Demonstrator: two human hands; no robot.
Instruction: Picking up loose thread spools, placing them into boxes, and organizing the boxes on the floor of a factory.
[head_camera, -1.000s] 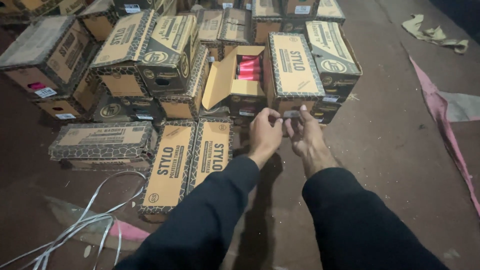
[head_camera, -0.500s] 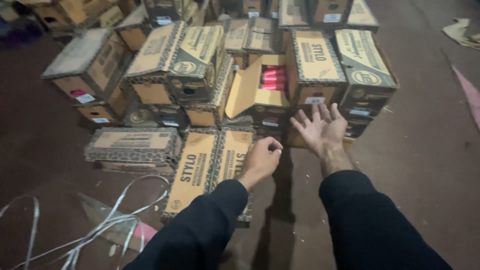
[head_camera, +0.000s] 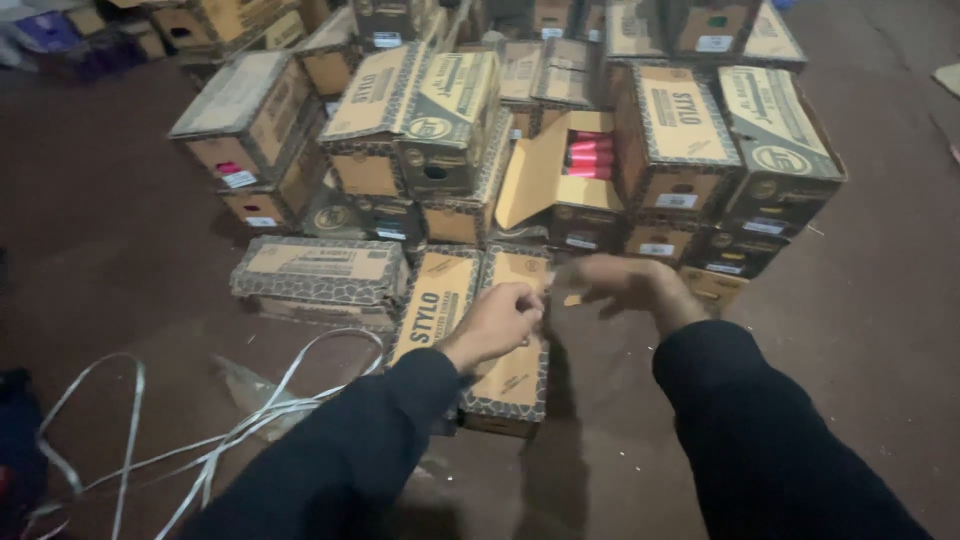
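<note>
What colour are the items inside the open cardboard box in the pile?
The items in the open cardboard box are pink to red, seen in the head view.

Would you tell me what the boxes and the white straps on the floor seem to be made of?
The boxes look like matte brown corrugated cardboard: folded flaps, printed patterned edges. The white straps look like thin plastic banding, slightly glossy, lying in springy loops, though the material is not certain.

Straps (head_camera: 200, 440) left of carton (head_camera: 480, 340) (floor)
</note>
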